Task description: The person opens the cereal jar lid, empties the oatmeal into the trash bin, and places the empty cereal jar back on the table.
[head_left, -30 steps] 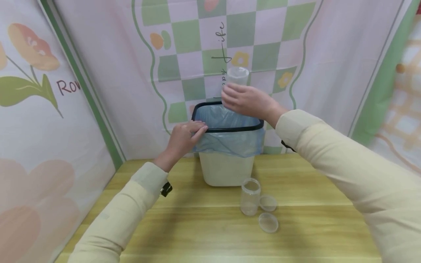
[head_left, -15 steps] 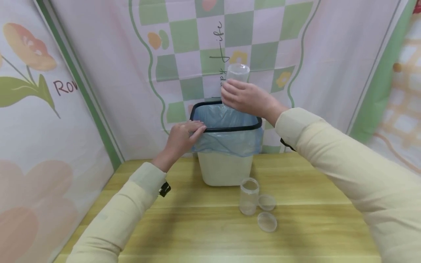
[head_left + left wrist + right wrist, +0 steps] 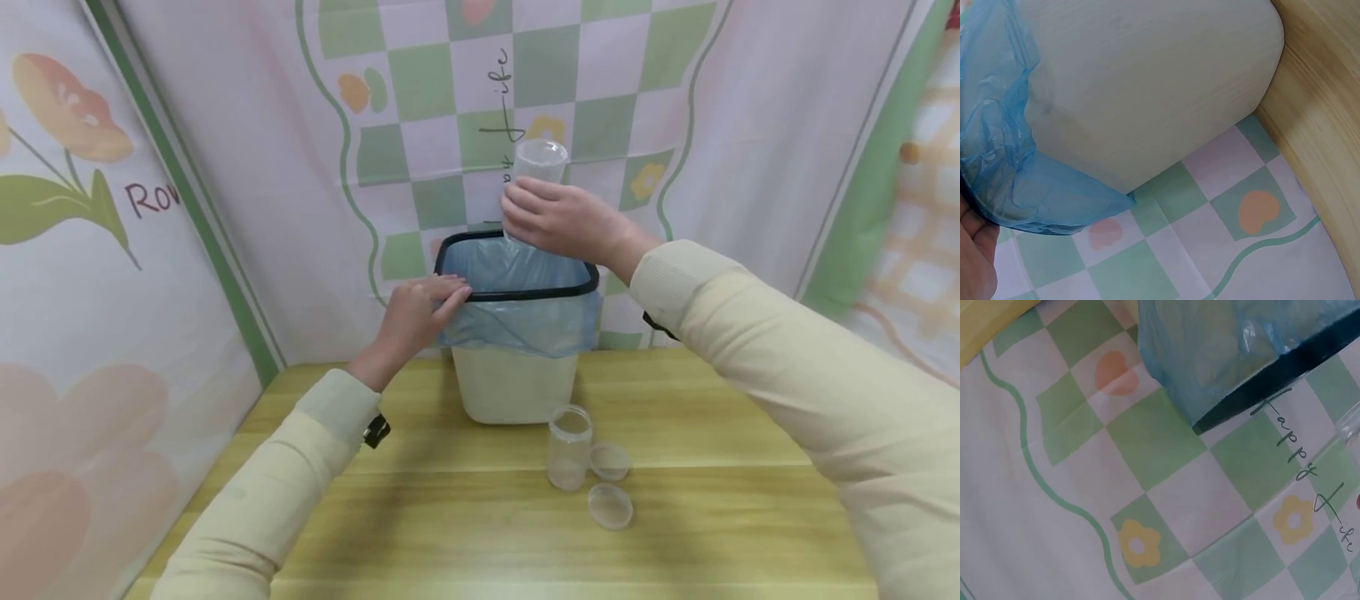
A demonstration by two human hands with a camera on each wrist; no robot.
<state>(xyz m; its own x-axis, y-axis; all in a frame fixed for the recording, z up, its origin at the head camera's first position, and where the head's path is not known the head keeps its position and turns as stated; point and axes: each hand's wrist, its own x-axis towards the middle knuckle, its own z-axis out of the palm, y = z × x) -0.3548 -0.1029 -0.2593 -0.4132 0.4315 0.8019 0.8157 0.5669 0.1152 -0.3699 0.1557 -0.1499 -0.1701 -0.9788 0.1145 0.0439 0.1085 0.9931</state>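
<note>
In the head view my right hand (image 3: 558,218) grips a clear plastic jar (image 3: 542,158) above the mouth of a trash bin. The jar leans, and its upper end looks like the base; my fingers hide much of its lower part. My left hand (image 3: 420,315) holds the near left corner of the bin's black rim (image 3: 532,294). A blue liner bag (image 3: 517,325) folds over the rim of the cream bin (image 3: 517,387). Part of the left hand (image 3: 975,256) shows at the rim in the left wrist view. Only a sliver of the held jar (image 3: 1350,425) enters the right wrist view.
A second clear jar (image 3: 569,450) stands uncapped on the wooden table (image 3: 420,517), in front of the bin. Two clear round lids (image 3: 609,461) lie to its right. A printed checkered curtain (image 3: 480,108) hangs right behind the bin, and another curtain (image 3: 90,292) closes the left side.
The right hand has lifted the jar's upper end slightly. The left hand stays on the bin's rim. The standing jar and lids have kept their places.
</note>
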